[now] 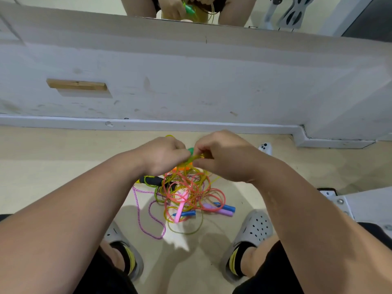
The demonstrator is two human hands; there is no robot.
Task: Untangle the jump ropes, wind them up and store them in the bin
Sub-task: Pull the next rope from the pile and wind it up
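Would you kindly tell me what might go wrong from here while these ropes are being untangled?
1. The left hand and right hand pinch the yellow-green rope; pulling hard may tighten its loops round the pink rope.
2. The purple braided rope trails near the left shoe; a step on it could snag everything.
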